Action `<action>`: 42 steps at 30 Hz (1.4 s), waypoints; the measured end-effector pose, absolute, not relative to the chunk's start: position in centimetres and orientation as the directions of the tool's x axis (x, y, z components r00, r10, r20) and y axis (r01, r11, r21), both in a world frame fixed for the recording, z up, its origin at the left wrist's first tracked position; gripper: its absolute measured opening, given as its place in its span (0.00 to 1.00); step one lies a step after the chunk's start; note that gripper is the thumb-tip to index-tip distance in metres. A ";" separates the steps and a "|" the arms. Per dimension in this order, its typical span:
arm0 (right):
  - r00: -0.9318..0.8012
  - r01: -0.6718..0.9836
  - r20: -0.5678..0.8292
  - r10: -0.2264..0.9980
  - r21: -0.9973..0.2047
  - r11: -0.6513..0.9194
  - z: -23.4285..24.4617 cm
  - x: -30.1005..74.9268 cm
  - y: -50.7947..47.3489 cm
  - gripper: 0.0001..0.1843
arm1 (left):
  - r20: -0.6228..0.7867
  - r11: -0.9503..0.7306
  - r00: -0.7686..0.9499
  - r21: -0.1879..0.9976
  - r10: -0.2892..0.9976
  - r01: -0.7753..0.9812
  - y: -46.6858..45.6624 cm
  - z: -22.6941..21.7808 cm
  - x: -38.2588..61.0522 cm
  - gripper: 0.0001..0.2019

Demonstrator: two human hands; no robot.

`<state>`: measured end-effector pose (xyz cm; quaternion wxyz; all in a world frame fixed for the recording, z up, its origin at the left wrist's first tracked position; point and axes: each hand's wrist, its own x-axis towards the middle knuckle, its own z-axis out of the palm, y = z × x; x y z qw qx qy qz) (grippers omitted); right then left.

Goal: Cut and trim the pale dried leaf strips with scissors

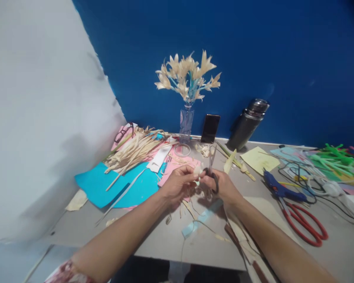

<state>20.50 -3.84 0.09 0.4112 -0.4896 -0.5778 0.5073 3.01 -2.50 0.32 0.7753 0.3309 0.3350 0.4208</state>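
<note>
My left hand (178,184) is closed, thumb and fingers pinching a small pale petal-like piece (197,169). Close beside it, my right hand (224,186) is wrapped round small black-handled scissors (215,184), their blades pointing up and away from me. The fingertips of both hands meet around the pale piece, so part of it is hidden. Under the hands lie thin dry strips and a light blue strip (202,220) on the grey table (165,243).
Dried husk strips (135,149) lie on blue paper (126,192) at left. Behind stand a clear bottle (186,124) with cream flowers (191,72), a phone (211,128) and a leaning flask (247,125). At right are a glue gun (283,190), red-handled scissors (306,224) and tangled cables.
</note>
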 end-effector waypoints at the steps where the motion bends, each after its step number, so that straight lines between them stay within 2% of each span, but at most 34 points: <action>1: -0.251 0.165 -0.028 0.968 -0.986 0.014 0.1 20.4 -3.9 0.25 | -0.230 0.417 0.406 0.779 0.885 -0.468 -2.4 0.4 3.0 0.18; 5: -0.410 0.189 -0.067 0.910 -0.982 0.013 -0.3 20.1 -4.1 0.28 | -0.187 0.346 0.327 0.765 0.926 -0.543 -2.0 0.5 2.8 0.16; 9: -0.456 0.210 -0.032 0.890 -0.975 0.073 -0.7 19.8 -4.5 0.27 | -0.145 0.303 0.309 0.771 0.940 -0.560 -2.0 0.6 2.7 0.14; 14: -0.421 0.265 -0.037 0.906 -0.961 0.083 -0.8 19.4 -4.6 0.26 | -0.156 0.293 0.274 0.755 0.949 -0.587 -2.2 1.0 2.8 0.15; 23: -0.371 0.282 -0.110 0.922 -0.959 -0.001 -0.9 19.3 -4.7 0.28 | -0.135 0.264 0.261 0.780 0.956 -0.567 -1.8 0.8 2.5 0.15; 32: -0.375 0.268 -0.094 0.922 -0.963 0.011 -1.2 19.4 -4.5 0.30 | -0.093 0.228 0.251 0.777 0.964 -0.587 -1.9 1.4 2.5 0.13; 39: -0.375 0.226 -0.121 0.919 -0.974 -0.037 -1.0 19.4 -4.7 0.31 | -0.081 0.215 0.250 0.791 0.965 -0.573 -2.0 1.4 2.4 0.13; 42: -0.372 0.200 -0.088 0.924 -0.980 -0.012 -0.8 19.3 -4.8 0.29 | -0.083 0.220 0.261 0.803 0.962 -0.555 -2.0 1.3 2.4 0.13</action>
